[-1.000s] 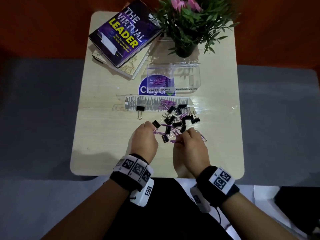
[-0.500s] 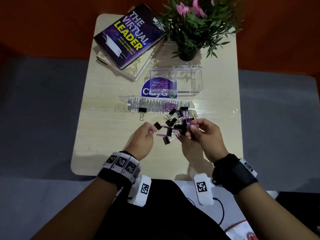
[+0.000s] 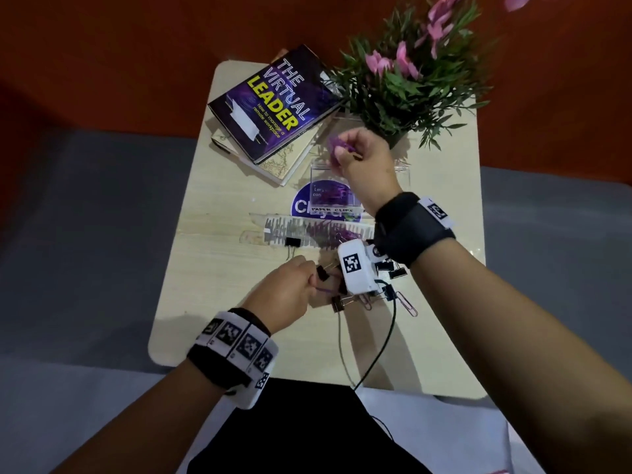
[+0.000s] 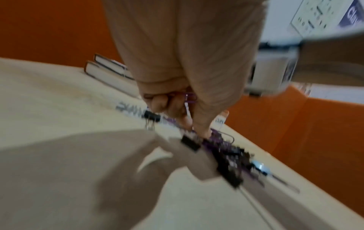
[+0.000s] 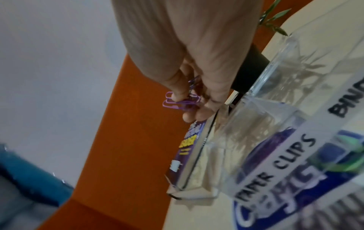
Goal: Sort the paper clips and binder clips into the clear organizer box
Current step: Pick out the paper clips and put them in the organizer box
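Observation:
My right hand (image 3: 345, 150) is raised over the far side of the clear organizer box (image 3: 319, 172) and pinches a few purple paper clips (image 5: 178, 102). The box's left compartment, labelled PAPER CLIPS (image 5: 279, 165), holds purple clips (image 3: 333, 195). My left hand (image 3: 301, 278) rests low at the left edge of the mixed pile of black binder clips (image 3: 390, 268) and purple paper clips, with purple paper clips (image 4: 190, 98) held in its curled fingers (image 4: 178, 109). One binder clip (image 3: 293, 242) lies apart to the left.
Two stacked books (image 3: 273, 104) lie at the table's far left. A potted plant with pink flowers (image 3: 407, 80) stands right behind the box. A transparent ruler (image 3: 280, 227) lies between box and pile. A cable (image 3: 376, 354) trails from my right wrist camera across the table's near edge.
My right hand has risen from the pile and travelled forward to above the box, carrying purple paper clips. My left hand has stayed at the pile's left edge.

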A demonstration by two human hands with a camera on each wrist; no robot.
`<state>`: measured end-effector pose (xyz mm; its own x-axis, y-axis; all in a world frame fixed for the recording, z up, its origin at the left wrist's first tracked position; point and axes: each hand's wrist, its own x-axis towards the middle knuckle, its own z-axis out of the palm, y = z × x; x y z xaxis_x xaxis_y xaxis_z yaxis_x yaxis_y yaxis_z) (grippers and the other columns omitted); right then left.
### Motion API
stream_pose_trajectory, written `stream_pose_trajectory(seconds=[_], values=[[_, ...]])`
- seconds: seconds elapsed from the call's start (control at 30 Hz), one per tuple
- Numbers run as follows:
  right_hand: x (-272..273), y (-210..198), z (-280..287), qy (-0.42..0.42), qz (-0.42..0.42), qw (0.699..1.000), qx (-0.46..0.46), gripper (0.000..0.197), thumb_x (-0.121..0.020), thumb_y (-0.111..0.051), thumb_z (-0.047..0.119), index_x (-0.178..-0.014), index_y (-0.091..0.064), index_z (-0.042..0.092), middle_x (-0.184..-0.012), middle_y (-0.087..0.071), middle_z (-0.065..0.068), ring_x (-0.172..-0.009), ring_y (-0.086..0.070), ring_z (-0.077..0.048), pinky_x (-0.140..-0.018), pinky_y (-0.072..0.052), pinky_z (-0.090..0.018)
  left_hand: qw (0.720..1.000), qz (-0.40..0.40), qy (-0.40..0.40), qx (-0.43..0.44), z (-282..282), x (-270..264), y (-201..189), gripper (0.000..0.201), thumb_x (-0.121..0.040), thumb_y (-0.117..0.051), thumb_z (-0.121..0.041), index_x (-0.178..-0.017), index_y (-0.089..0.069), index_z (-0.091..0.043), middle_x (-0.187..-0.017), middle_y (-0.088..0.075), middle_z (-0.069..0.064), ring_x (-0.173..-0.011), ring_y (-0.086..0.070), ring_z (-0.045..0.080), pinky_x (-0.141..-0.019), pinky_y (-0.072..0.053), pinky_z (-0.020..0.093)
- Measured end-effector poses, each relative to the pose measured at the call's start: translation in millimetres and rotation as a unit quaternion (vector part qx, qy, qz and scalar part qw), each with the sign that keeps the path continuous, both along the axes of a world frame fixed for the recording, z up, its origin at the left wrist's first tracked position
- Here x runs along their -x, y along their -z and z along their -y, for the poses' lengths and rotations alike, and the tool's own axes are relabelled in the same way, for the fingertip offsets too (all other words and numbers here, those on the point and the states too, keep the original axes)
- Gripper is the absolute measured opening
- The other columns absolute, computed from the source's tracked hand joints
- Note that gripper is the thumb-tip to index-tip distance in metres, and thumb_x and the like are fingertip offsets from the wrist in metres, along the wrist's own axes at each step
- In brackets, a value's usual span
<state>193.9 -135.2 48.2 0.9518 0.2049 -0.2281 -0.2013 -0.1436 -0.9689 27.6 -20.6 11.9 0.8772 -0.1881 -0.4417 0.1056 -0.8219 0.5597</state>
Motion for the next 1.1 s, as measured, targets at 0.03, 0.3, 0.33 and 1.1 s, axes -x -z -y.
stream_pose_trajectory(seconds=[0.03,0.3,0.33,1.1], values=[[-1.0,5.6,-1.4,-0.020,0.009,0.999,0.044,0.025,-0.091,-0.049,-0.007,-0.078,-0.054,0.015,-0.085,-0.064,-0.011,-0.078,-0.065,-0.022,-0.080,-0.057,-0.036,1.000,0.005,-0.011,0.018,-4.5,-1.8,-5.3,0.004,-0.091,-0.056,-0.011,-0.088,-0.056,-0.014,-0.093,-0.054,-0.001,-0.083,-0.055,0.018,-0.072,-0.040,0.027],[36.3,5.3,61.1,-0.021,0.092,0.980,0.173,0.025,-0.087,-0.052,-0.007,-0.095,-0.062,0.015,-0.098,-0.067,-0.005,-0.094,-0.063,-0.013,-0.078,-0.051,-0.012,0.981,0.151,-0.118,-0.003,-16.4,-76.3,-42.1,0.003,-0.092,-0.056,-0.006,-0.089,-0.057,-0.006,-0.086,-0.061,0.004,-0.063,-0.048,0.008,-0.056,-0.036,0.019],[45.5,6.6,74.9,-0.002,0.093,0.979,0.183,0.023,-0.087,-0.053,-0.006,-0.093,-0.063,0.014,-0.095,-0.068,-0.005,-0.089,-0.063,-0.012,-0.075,-0.051,-0.011,0.979,0.167,-0.115,-0.015,-13.3,-91.4,-42.9,0.003,-0.091,-0.055,-0.005,-0.090,-0.057,-0.005,-0.089,-0.061,0.007,-0.069,-0.050,0.014,-0.061,-0.038,0.023],[157.2,55.9,136.4,0.023,-0.009,0.935,0.353,0.019,-0.084,-0.055,0.001,-0.071,-0.045,0.011,-0.060,-0.054,0.001,-0.057,-0.052,-0.020,-0.051,-0.037,-0.028,0.972,0.118,-0.190,-0.071,18.0,-65.6,38.9,0.017,-0.087,-0.067,-0.024,-0.092,-0.066,-0.008,-0.107,-0.059,0.012,-0.102,-0.056,0.030,-0.093,-0.049,0.046]])
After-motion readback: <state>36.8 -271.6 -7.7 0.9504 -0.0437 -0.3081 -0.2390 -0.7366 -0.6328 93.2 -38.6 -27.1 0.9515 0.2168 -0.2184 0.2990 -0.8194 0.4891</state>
